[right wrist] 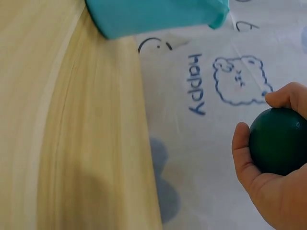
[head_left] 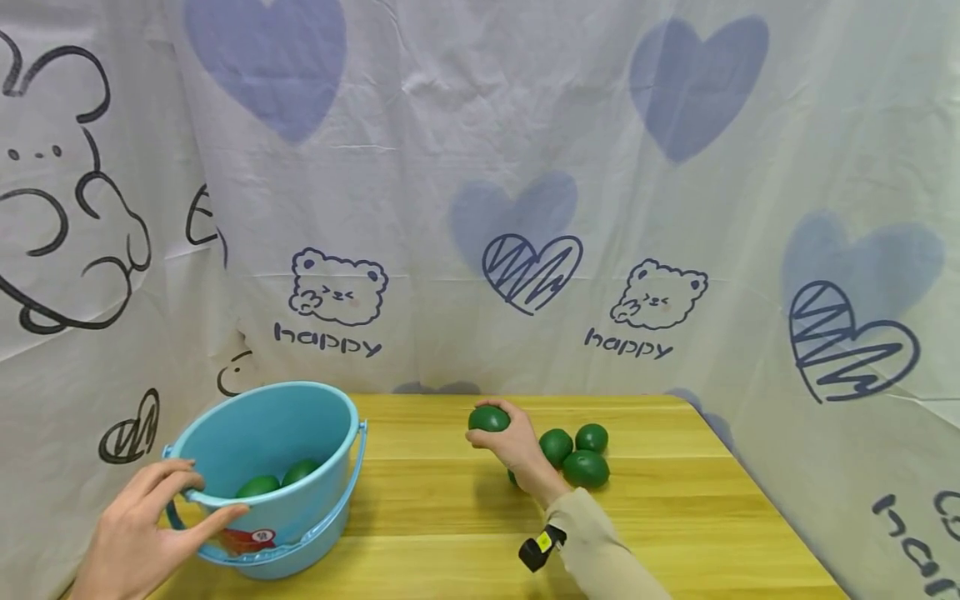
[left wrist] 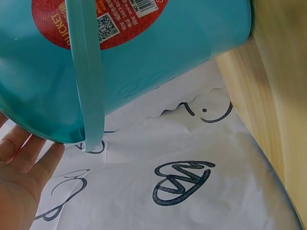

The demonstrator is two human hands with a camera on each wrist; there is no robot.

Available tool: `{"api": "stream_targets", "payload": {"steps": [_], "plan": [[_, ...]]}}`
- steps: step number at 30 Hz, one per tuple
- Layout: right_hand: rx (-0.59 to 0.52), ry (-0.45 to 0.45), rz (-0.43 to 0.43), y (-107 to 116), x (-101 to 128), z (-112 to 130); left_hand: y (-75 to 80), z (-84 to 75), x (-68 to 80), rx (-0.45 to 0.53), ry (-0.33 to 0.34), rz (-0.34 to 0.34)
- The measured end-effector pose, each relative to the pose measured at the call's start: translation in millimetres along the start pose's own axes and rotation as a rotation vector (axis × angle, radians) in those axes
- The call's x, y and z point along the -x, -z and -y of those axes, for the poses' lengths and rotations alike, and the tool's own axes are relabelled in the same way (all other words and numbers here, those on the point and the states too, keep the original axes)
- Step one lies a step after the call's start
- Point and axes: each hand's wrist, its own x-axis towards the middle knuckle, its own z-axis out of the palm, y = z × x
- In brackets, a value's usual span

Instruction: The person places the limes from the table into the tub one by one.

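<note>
My left hand point(head_left: 142, 525) holds the near left rim of a light blue bucket point(head_left: 300, 517), fingers at the rim and thumb along the outer wall. Two green fruits point(head_left: 258, 486) show inside the bucket. In the left wrist view, its red label point(left wrist: 129, 21) and hanging handle point(left wrist: 87, 76) are near the fingers. My right hand point(head_left: 521, 450) grips a smooth, dark green oval fruit point(head_left: 489, 418) above the table, thumb and fingers around its sides. Several similar fruits point(head_left: 587, 469) lie right beside the right wrist, one mostly hidden behind it.
The yellow wood-grain table point(head_left: 435, 533) ends at a pale curtain point(head_left: 420, 208) printed with hearts and bears, which hangs behind and at both sides. A black strap with a small device point(head_left: 542, 547) sits on the right wrist. The bucket stands at the table's left.
</note>
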Motion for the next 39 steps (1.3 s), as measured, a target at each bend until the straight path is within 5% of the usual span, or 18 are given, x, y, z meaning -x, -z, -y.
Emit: {"api": "stream_targets", "payload": {"steps": [15,23,39], "plan": [[-0.049,0.093,0.114,-46.0,-5.1,39.3,0.2,3.2,-1.6,0.016,-0.054,-0.025],[-0.037,0.095,0.143,-67.5,-5.5,53.8,0.8,1.0,-1.0,0.011,-0.015,-0.020],[-0.027,0.136,0.230,-104.8,-4.0,74.8,0.1,3.2,0.5,0.029,-0.043,-0.031]]}}
